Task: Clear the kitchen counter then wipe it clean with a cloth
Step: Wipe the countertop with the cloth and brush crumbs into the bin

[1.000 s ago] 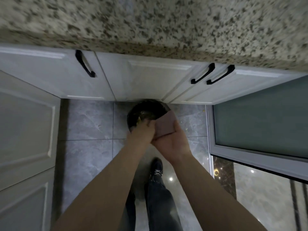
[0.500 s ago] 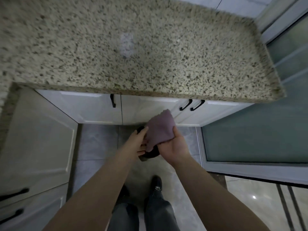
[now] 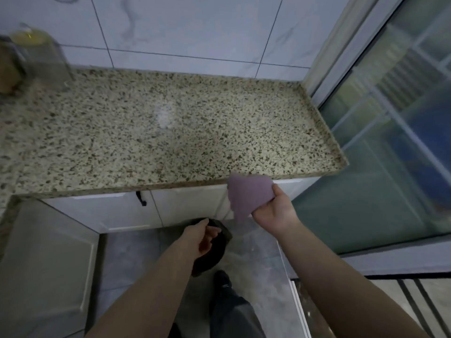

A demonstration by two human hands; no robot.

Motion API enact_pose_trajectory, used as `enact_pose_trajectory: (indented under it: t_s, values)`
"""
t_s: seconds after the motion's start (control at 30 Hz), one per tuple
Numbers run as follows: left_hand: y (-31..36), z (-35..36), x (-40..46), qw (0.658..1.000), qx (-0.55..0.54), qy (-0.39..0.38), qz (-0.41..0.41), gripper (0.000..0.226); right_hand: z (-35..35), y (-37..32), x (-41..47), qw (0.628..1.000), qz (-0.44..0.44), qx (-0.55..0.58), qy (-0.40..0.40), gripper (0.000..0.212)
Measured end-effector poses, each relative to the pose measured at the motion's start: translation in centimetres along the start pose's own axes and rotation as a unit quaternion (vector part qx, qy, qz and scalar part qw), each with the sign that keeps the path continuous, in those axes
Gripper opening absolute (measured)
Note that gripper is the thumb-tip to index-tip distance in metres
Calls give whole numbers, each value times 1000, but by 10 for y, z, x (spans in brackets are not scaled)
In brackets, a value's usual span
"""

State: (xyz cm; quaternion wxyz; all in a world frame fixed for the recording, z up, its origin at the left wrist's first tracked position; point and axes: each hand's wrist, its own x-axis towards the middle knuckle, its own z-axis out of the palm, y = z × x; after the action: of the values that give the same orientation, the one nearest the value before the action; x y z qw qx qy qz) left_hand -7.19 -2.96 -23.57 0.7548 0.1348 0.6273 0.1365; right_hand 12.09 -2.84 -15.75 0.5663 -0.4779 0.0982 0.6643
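My right hand (image 3: 274,212) grips a purple cloth (image 3: 247,195), held up just below the front edge of the speckled granite counter (image 3: 170,132) near its right end. The cloth hangs folded and overlaps the counter's lip. My left hand (image 3: 203,236) is lower, palm turned in with loosely curled fingers and nothing in it, above a black round bin (image 3: 210,254) on the floor. A pale smear (image 3: 164,115) shows on the counter's middle.
A clear jar with a yellow lid (image 3: 41,57) stands at the counter's far left by a brown object (image 3: 8,69). White cabinet doors with black handles (image 3: 141,198) run below. A glass sliding door (image 3: 390,142) fills the right. Grey tiled floor lies underfoot.
My view has tilted up from the floor to the counter. My right hand has lifted the cloth up and right, away from the bin; my left hand has let go of it and stays low.
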Motion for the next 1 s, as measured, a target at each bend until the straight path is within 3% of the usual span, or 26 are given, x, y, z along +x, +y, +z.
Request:
enact_pose_trajectory:
  t_s: [0.17, 0.2, 0.3, 0.37, 0.47, 0.53, 0.63, 0.73, 0.77, 0.83, 0.9, 1.0]
  values:
    - [43, 64, -5, 986, 63, 58, 146, 20, 8, -74, 14, 995, -81, -58, 4, 56]
    - [69, 99, 9, 979, 65, 78, 176, 24, 16, -118, 36, 990, -89, -113, 9, 55]
    - [84, 111, 7, 955, 88, 87, 269, 42, 20, -144, 53, 940, -204, -266, 64, 59]
    - [92, 116, 15, 931, 110, 100, 334, 41, 26, -154, 67, 883, -248, -397, 12, 58]
    - [114, 112, 30, 887, 153, 187, 393, 38, 32, -149, 117, 761, -131, -630, -86, 62]
    - [123, 94, 33, 842, 199, 264, 426, 35, 26, -138, 140, 697, -168, -688, -109, 62]
    - [139, 61, 43, 763, 277, 380, 444, 34, 16, -133, 184, 532, -308, -787, -44, 66]
    - [154, 21, 58, 687, 376, 438, 442, 30, 8, -119, 210, 363, -337, -868, 19, 78]
    - [158, 9, 63, 660, 405, 453, 442, 27, 8, -109, 214, 325, -353, -877, 36, 81]
    - [165, -16, 70, 615, 451, 481, 434, 25, 11, -90, 222, 293, -392, -870, 56, 83]
    - [171, -38, 75, 593, 474, 482, 436, 33, 17, -82, 223, 295, -404, -864, 63, 83]
    - [185, -83, 84, 603, 511, 487, 372, 48, 41, -54, 227, 302, -389, -870, 33, 79]
